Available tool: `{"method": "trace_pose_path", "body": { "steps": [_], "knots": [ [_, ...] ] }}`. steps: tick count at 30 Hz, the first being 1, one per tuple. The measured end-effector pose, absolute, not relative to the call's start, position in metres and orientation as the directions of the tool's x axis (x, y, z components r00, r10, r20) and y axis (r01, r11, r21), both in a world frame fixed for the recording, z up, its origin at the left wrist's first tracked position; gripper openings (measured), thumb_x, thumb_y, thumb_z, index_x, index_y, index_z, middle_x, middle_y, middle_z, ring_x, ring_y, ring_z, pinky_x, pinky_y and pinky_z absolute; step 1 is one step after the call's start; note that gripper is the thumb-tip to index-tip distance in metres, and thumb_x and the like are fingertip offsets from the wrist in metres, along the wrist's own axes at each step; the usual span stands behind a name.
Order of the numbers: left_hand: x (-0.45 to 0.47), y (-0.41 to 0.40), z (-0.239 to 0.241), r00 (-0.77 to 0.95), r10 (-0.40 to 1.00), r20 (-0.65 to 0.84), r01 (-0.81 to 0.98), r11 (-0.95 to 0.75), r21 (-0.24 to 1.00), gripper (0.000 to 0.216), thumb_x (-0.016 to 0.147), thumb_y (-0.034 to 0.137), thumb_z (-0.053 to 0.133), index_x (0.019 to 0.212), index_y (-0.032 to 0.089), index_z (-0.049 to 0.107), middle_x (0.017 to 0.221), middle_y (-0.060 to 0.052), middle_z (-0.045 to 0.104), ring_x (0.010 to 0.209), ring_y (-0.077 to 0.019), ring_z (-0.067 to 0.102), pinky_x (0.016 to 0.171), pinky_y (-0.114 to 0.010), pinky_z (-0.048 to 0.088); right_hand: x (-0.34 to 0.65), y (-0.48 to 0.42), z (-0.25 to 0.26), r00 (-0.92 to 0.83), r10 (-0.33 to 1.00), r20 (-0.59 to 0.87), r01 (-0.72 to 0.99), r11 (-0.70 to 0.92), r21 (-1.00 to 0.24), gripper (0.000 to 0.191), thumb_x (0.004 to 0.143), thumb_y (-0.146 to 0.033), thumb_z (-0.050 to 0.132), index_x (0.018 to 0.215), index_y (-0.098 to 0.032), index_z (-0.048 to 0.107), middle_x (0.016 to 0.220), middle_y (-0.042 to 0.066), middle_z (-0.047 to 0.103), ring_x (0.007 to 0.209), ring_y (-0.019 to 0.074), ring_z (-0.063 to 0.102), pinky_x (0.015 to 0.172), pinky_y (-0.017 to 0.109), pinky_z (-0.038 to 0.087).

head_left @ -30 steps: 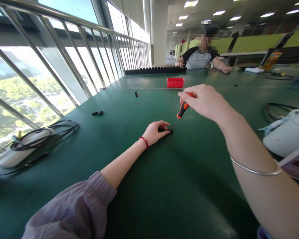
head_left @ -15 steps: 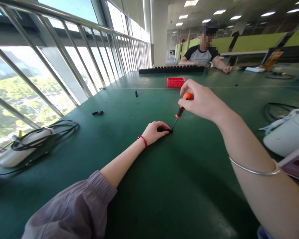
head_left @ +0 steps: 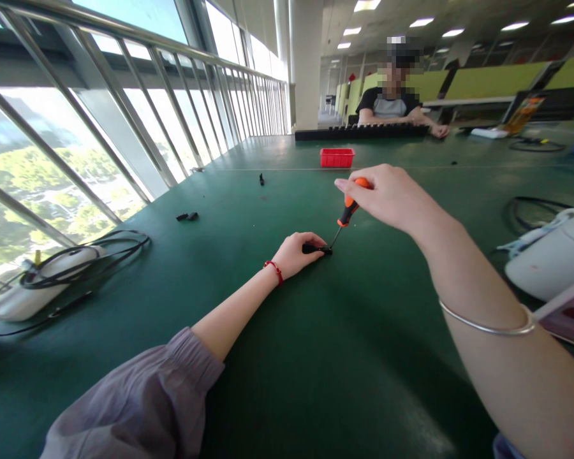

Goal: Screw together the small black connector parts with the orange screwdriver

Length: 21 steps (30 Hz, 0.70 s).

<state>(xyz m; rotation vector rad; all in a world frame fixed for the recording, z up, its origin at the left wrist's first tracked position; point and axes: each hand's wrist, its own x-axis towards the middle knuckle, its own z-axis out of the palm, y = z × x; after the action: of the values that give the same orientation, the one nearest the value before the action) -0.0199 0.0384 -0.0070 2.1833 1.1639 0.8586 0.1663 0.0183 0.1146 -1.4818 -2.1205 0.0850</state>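
Observation:
Low on the green table, my left hand (head_left: 296, 254) grips a small black part (head_left: 321, 249) and holds it against the surface. My right hand (head_left: 387, 196) is closed on the orange-and-black handle of a screwdriver (head_left: 348, 207), which leans to the right at the top. The shaft slants down to the right end of the black part, and its tip meets it there. Exactly what the tip sits in is too small to make out.
Black pieces lie at the left (head_left: 187, 217) and farther back (head_left: 261, 180). Beyond my right hand stands a red bin (head_left: 337, 158). A long black bar (head_left: 361, 132) lies before a seated person (head_left: 392, 105). Cables (head_left: 124, 239) coil at left; a white rounded object (head_left: 555, 255) is at right.
My right hand has turned around the screwdriver handle, its thumb now pointing out to the left. The long black bar has slid right, and the person opposite has shifted. My left hand stays put.

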Motion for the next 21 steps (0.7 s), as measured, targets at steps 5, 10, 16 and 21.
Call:
{"method": "trace_pose_path", "body": {
  "steps": [5, 10, 16, 21],
  "knots": [
    [-0.0198, 0.0375, -0.0064, 0.447, 0.843, 0.299, 0.542, -0.521, 0.659, 0.016, 0.076, 0.019, 0.061, 0.090, 0.015, 0.070, 0.090, -0.005, 0.071, 0.085, -0.0159, 0.065, 0.081, -0.028, 0.052, 0.1664, 0.0163, 0.1160, -0.219, 0.882, 0.417, 0.855, 0.379, -0.354, 0.019, 0.076, -0.037, 0.053, 0.085, -0.022, 0.060, 0.071, 0.002, 0.059, 0.059, 0.0154, 0.048, 0.055, 0.029, 0.032],
    [-0.0189, 0.0352, -0.0040, 0.443, 0.840, 0.312, 0.563, -0.532, 0.632, 0.015, 0.076, 0.017, 0.061, 0.088, 0.016, 0.070, 0.090, -0.004, 0.071, 0.085, -0.0158, 0.064, 0.082, -0.028, 0.051, 0.1680, 0.0163, 0.1157, -0.243, 0.885, 0.398, 0.857, 0.388, -0.340, 0.031, 0.083, -0.046, 0.045, 0.072, -0.021, 0.061, 0.065, 0.004, 0.057, 0.059, 0.0165, 0.048, 0.055, 0.030, 0.031],
    [-0.0181, 0.0354, -0.0040, 0.432, 0.837, 0.337, 0.580, -0.544, 0.607, 0.015, 0.077, 0.017, 0.061, 0.088, 0.016, 0.070, 0.090, -0.004, 0.071, 0.085, -0.0162, 0.063, 0.083, -0.029, 0.050, 0.1663, 0.0173, 0.1148, -0.229, 0.881, 0.413, 0.849, 0.388, -0.357, 0.024, 0.079, -0.044, 0.051, 0.085, -0.021, 0.059, 0.068, 0.003, 0.058, 0.059, 0.0159, 0.048, 0.056, 0.029, 0.032],
    [-0.0182, 0.0360, -0.0049, 0.436, 0.836, 0.333, 0.572, -0.544, 0.614, 0.015, 0.077, 0.016, 0.060, 0.089, 0.015, 0.070, 0.090, -0.004, 0.071, 0.084, -0.0156, 0.063, 0.081, -0.028, 0.051, 0.1662, 0.0166, 0.1164, -0.243, 0.881, 0.407, 0.843, 0.399, -0.360, 0.022, 0.082, -0.040, 0.047, 0.081, -0.022, 0.060, 0.067, 0.003, 0.058, 0.060, 0.0164, 0.049, 0.057, 0.030, 0.033]
  ]
}}
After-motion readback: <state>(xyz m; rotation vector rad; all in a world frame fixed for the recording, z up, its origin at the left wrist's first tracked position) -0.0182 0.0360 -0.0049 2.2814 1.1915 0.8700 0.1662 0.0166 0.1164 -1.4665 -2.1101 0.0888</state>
